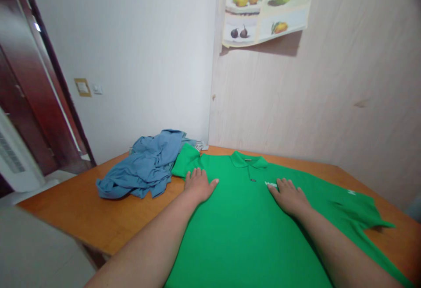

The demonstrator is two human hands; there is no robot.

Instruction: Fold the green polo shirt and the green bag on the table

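A green polo shirt lies spread out face up, its collar toward the wall and its lower part running out of view at the bottom. My left hand rests flat on the shirt near the left sleeve, thumb held apart from the fingers. On the chest, beside a small white print, my right hand lies palm down with its fingers spread. Neither hand grips the cloth. The sleeve at the right has a small white mark and some creases.
The shirt lies on a wooden table. A crumpled heap of blue clothing sits at the table's left rear, touching or close to the green sleeve. Behind stands a wall with a fruit picture sheet. A dark red door is at far left.
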